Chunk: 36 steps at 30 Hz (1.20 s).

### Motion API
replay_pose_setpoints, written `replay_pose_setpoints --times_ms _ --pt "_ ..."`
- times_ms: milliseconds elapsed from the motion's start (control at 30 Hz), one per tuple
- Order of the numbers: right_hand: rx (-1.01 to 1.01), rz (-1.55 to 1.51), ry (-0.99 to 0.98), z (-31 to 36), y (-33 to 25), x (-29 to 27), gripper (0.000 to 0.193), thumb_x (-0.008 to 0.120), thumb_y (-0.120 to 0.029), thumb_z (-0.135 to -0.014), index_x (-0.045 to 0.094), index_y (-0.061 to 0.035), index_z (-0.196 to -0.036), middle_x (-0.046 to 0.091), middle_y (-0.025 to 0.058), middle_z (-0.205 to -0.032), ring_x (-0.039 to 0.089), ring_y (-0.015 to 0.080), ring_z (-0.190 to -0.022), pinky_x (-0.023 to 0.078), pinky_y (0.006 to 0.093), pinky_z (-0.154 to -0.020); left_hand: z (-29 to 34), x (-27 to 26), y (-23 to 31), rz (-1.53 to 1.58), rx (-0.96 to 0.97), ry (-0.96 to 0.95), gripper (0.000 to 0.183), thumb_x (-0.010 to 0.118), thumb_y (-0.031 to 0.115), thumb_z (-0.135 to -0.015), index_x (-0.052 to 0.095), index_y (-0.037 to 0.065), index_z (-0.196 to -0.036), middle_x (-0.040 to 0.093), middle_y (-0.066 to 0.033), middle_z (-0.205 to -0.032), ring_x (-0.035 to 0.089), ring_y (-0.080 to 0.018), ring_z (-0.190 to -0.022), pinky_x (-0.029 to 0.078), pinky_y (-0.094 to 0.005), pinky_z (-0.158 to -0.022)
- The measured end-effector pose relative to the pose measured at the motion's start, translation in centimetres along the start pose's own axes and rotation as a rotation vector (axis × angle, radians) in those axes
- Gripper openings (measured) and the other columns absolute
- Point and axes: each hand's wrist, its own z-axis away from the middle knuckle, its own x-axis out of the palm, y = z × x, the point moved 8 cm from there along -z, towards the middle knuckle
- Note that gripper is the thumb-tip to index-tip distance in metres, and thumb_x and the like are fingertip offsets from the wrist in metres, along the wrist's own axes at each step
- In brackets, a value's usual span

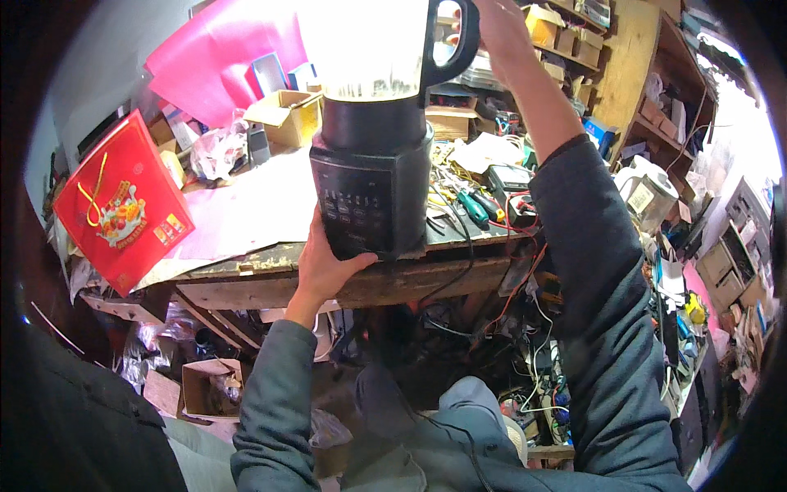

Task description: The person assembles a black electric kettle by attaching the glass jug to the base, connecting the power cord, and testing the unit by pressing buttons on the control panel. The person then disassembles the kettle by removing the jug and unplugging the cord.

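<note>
A blender stands before me at the workbench's front edge, its black base (369,197) facing me with a panel of buttons. On top sits the clear jug (373,66), washed out by glare, with a black handle (467,49) on its right. My left hand (324,262) grips the base's lower left corner, thumb across the front and fingers mostly hidden behind. At the upper edge my right hand (496,25) is behind the jug's handle. Its fingers curl toward the jug and show partly through the handle's loop; the top of the hand is cut off.
A red gift bag (127,201) leans at the bench's left, near an open carton (287,119). Right of the blender lie green-handled screwdrivers (473,207), a meter (510,179) and tangled wires. Another jug (648,193) stands farther right. Dark clothing (82,410) fills the lower left.
</note>
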Motion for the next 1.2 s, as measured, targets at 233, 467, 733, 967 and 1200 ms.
replay_pose_setpoints --times_ms 233,467,733,967,1200 --pt "0.287 0.074 0.051 1.5 1.6 0.3 0.034 0.057 -0.036 -0.106 0.066 -0.0068 -0.122 0.062 0.0069 -0.082 0.059 0.0144 -0.057 0.047 0.0314 -0.044 0.5 0.2 1.7 -0.142 -0.066 0.036 0.134 0.098 0.043 -0.063 0.019 0.004 -0.164 0.053 -0.0241 -0.150 0.057 -0.0401 -0.134 0.046 -0.0471 -0.112" --pt "0.333 -0.211 0.023 2.0 1.8 1.2 0.037 0.062 -0.044 -0.104 0.065 -0.0082 -0.097 0.051 0.0018 -0.057 0.051 0.0134 -0.042 0.043 0.0304 -0.039 0.8 -0.2 1.5 -0.154 -0.051 0.056 0.134 0.099 0.041 -0.063 0.019 0.002 -0.163 0.057 -0.0258 -0.144 0.059 -0.0420 -0.132 0.047 -0.0469 -0.110" --pt "-0.184 0.430 0.397 0.5 2.7 -0.6 0.036 0.066 -0.038 -0.101 0.069 -0.0026 -0.106 0.056 0.0128 -0.063 0.065 0.0255 -0.065 0.054 0.0408 -0.064 0.3 0.6 1.4 -0.135 -0.036 0.045 0.133 0.098 0.040 -0.064 0.016 0.005 -0.163 0.058 -0.0267 -0.143 0.059 -0.0429 -0.131 0.047 -0.0472 -0.109" --pt "0.263 -0.185 0.020 2.0 1.1 0.6 0.041 0.061 -0.042 -0.105 0.063 -0.0040 -0.091 0.052 0.0056 -0.059 0.055 0.0173 -0.044 0.044 0.0328 -0.043 0.6 0.1 1.6 -0.166 -0.029 0.048 0.132 0.098 0.041 -0.065 0.017 0.005 -0.163 0.059 -0.0269 -0.142 0.060 -0.0436 -0.131 0.048 -0.0476 -0.108" --pt "0.109 0.056 0.028 1.8 4.8 1.2 0.069 0.058 -0.055 -0.103 0.056 0.0037 -0.139 0.066 0.0198 -0.108 0.068 0.0259 -0.086 0.054 0.0399 -0.084 0.6 -0.5 0.0 -0.143 -0.087 0.040 0.128 0.098 0.037 -0.069 0.019 0.003 -0.163 0.058 -0.0227 -0.147 0.060 -0.0355 -0.132 0.047 -0.0438 -0.110"
